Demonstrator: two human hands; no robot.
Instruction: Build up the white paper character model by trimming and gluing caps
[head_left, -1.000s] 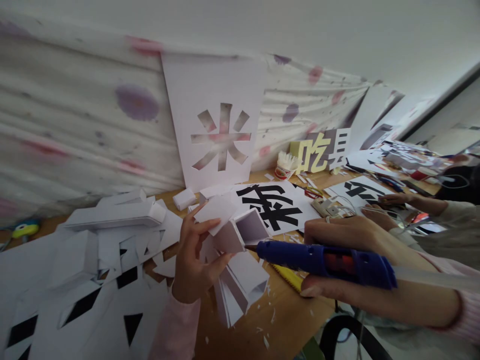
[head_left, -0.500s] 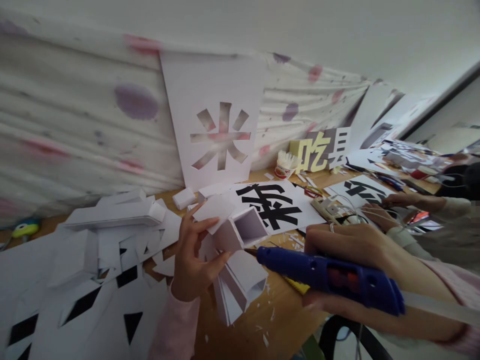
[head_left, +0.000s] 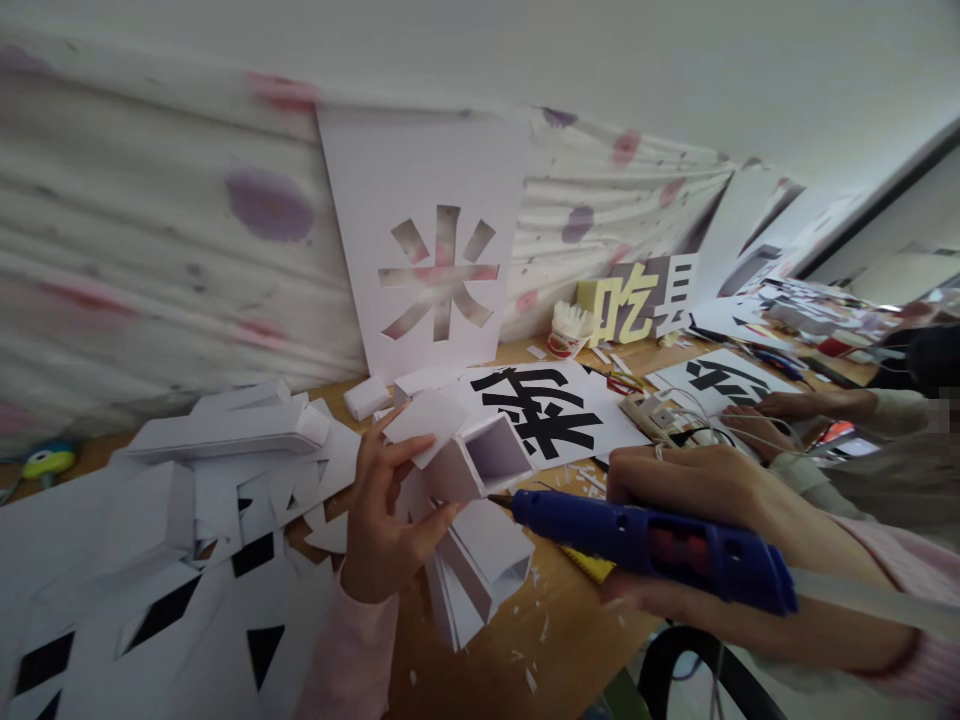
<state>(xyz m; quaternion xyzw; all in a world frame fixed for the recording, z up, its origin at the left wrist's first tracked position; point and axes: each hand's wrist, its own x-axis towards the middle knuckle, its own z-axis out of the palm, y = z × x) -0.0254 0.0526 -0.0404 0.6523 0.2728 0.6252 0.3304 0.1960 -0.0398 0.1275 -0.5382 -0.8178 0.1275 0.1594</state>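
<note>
My left hand (head_left: 390, 515) is closed on a white foam-board letter piece (head_left: 450, 470), a hollow box shape with its square open end facing right. A thin flat flap stands out at its upper left, beside my fingers. In my right hand (head_left: 697, 500) is a blue hot glue gun (head_left: 637, 535), a clear glue stick showing at its rear. Its dark nozzle tip is at the lower corner of the box's open end; whether it touches cannot be made out. Under the box, more folded white walls (head_left: 480, 570) reach down over the wooden table (head_left: 577, 640).
White foam-board scraps (head_left: 217, 520) pile up on the left. Behind my hands lies a sheet with a black character (head_left: 540, 410). A board with a cut-out character (head_left: 439, 270) leans on the wall. At right are a power strip (head_left: 652, 415) with cables and a co-worker's hands (head_left: 780, 415).
The hot glue gun and my right hand have shifted very slightly left, its nozzle staying at the box's lower corner. My left hand and the letter piece look almost unchanged.
</note>
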